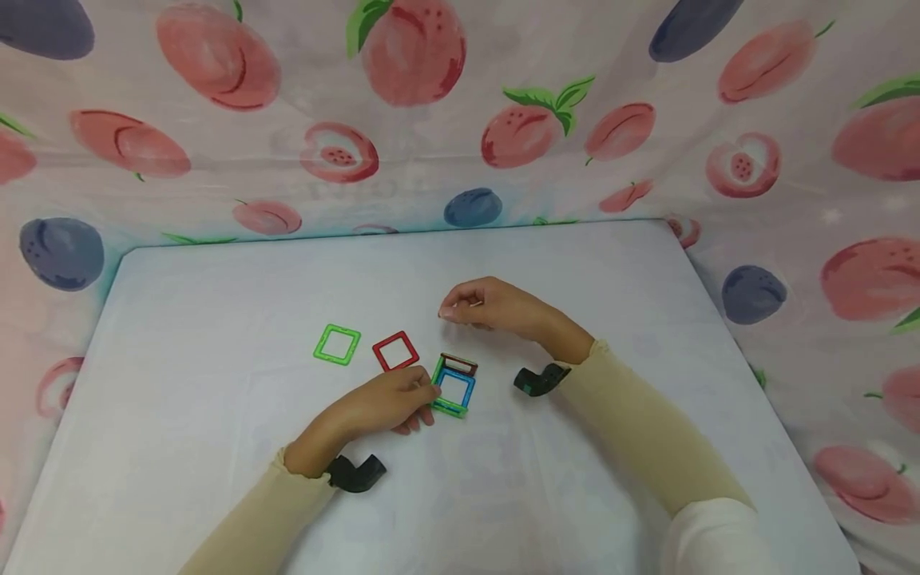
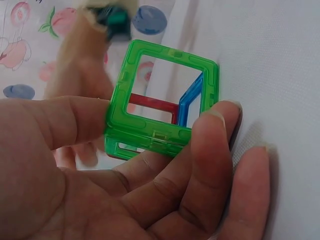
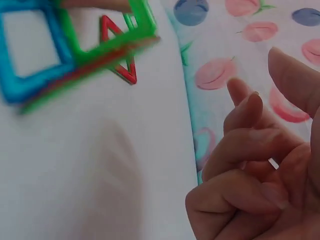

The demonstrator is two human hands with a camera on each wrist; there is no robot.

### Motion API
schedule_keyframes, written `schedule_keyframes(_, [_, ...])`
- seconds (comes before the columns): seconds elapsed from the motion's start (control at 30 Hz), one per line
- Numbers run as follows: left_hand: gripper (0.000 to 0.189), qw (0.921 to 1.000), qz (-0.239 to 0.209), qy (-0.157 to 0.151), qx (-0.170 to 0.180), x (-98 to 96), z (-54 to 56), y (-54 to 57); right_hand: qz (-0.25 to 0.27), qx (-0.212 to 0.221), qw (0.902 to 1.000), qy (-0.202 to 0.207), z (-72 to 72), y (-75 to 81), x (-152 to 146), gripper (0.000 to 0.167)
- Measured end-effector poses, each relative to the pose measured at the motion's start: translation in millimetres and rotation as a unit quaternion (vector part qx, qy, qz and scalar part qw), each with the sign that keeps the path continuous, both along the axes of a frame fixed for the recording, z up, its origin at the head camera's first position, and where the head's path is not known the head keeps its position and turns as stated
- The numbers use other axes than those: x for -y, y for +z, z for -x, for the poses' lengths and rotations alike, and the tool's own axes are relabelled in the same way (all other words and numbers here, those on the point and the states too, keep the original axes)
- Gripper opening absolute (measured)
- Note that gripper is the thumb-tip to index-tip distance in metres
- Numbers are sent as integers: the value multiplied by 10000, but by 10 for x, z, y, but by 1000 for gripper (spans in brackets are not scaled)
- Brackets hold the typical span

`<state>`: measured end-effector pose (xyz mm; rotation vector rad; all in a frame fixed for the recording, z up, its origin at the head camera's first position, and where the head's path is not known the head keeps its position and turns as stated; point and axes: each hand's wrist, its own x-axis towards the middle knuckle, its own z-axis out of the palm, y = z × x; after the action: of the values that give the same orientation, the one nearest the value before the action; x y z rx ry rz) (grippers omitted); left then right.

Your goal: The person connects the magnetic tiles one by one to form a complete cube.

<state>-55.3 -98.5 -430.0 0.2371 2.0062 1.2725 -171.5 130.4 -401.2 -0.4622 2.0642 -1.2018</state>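
My left hand (image 1: 388, 399) pinches a small box-like build of square magnetic tiles, thumb on one side and fingers under it. In the left wrist view a green tile (image 2: 120, 90) faces me, with a red tile (image 2: 152, 102) and a blue tile (image 2: 191, 94) standing behind its opening. Beyond the build my right hand (image 1: 506, 307) is raised over the table, fingers loosely curled with nothing between them. A loose red square tile (image 1: 411, 344) lies just past the left hand, and a loose green square tile (image 1: 354, 349) lies farther left.
A white cloth covers the table (image 1: 216, 319). Fruit-patterned fabric (image 1: 417, 160) hangs behind its far edge and along the sides. Each wrist carries a black camera mount, one at the left wrist (image 1: 357, 474) and one at the right wrist (image 1: 537, 382).
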Motion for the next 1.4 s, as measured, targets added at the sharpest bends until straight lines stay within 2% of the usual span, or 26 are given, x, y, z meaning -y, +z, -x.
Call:
schedule_keyframes(0.1, [27, 10000, 3, 0, -19, 8, -3, 0, -207, -141, 9990, 359, 158, 26, 196, 38])
schedule_keyframes(0.23, [27, 10000, -14, -15, -38, 10, -7, -11, -517, -326, 9946, 843, 277, -73, 455, 30])
schedule_keyframes(0.43, [27, 9998, 57, -100, -137, -7, -16, 0, -708, -332, 9909, 1097, 310, -255, 682, 20])
schedule_keyframes(0.67, [27, 9998, 78, -111, -159, -22, -20, 28, -1064, -345, 9814, 1563, 353, -272, 710, 14])
schedule_keyframes(0.77, [25, 9998, 80, -119, -141, -15, -19, 34, -1211, -444, 9736, 1881, 366, -262, 736, 14])
schedule_keyframes(0.9, [25, 9998, 90, -136, -144, -3, -17, 30, -1578, -932, 9595, 2142, 356, -268, 807, 15])
schedule_keyframes(1.07, [26, 9997, 137, -160, -100, -2, -15, 20, -2131, -1552, 9396, 2181, 288, -235, 879, 14])
schedule_keyframes(1.2, [26, 9999, 90, -113, -66, -2, -17, 27, -2516, -1775, 9277, 2112, 277, -193, 871, 15])
schedule_keyframes(1.27, [27, 9999, 80, -92, -58, -1, -18, 34, -2664, -1827, 9242, 2038, 297, -180, 827, 15])
schedule_keyframes(1.4, [28, 9999, 137, -71, -70, 2, -18, 48, -2697, -1844, 9271, 1836, 388, -209, 645, 16])
